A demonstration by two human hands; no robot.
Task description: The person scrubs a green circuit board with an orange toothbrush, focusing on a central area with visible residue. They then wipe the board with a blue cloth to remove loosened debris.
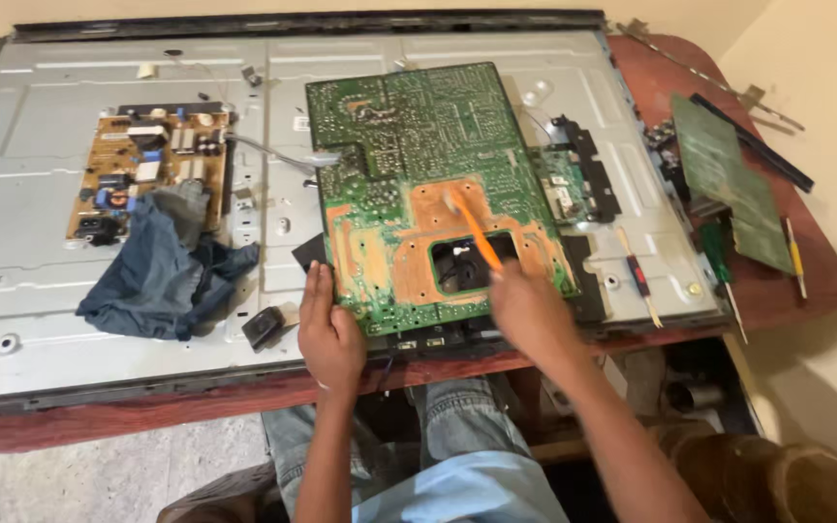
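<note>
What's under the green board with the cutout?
The green circuit board lies solder side up on the grey metal back panel. Through its rectangular cutout a dark part shows, unclear what. The left hand steadies its edge; the right hand holds an orange brush. The rest underneath is covered.

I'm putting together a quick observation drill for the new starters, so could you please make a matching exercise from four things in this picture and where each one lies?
Things:
1. green circuit board
2. blue cloth
3. orange brush
4. tan circuit board

Places:
A. mounted at the left of the metal panel
B. held in the right hand
C. steadied at its near left corner by the left hand
D. crumpled on the panel, overlapping the near edge of the tan board

Pairs: 1-C, 2-D, 3-B, 4-A
</note>
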